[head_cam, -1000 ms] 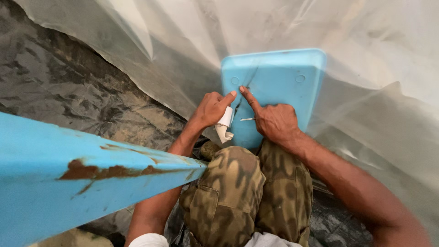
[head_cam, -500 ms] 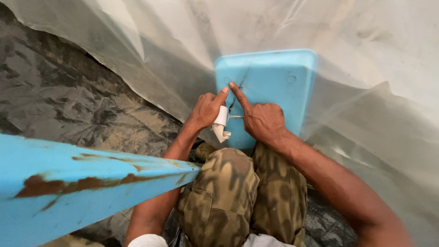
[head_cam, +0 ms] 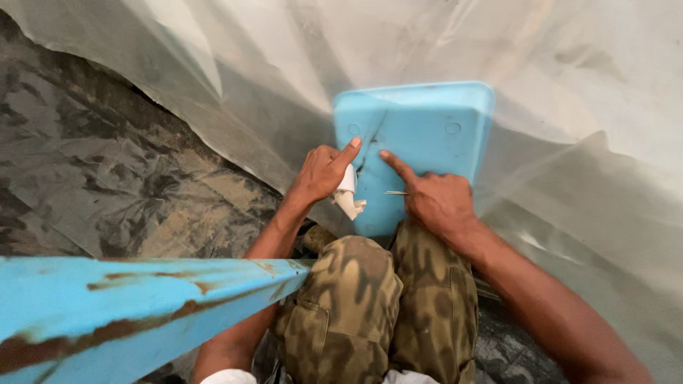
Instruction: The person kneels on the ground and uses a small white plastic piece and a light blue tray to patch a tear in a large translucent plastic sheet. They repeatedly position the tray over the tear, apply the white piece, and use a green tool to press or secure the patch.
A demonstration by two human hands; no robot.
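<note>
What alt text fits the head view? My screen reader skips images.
Two bare hands press their forefingers beside a crack in a light blue plastic tray resting against camouflage-trousered knees; the left hand holds a white scrap, the right hand a thin needle.

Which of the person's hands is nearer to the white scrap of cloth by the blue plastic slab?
Left. The left hand holds the white cloth scrap against the blue slab. The right hand rests on the slab just across from it, not touching the cloth.
</note>
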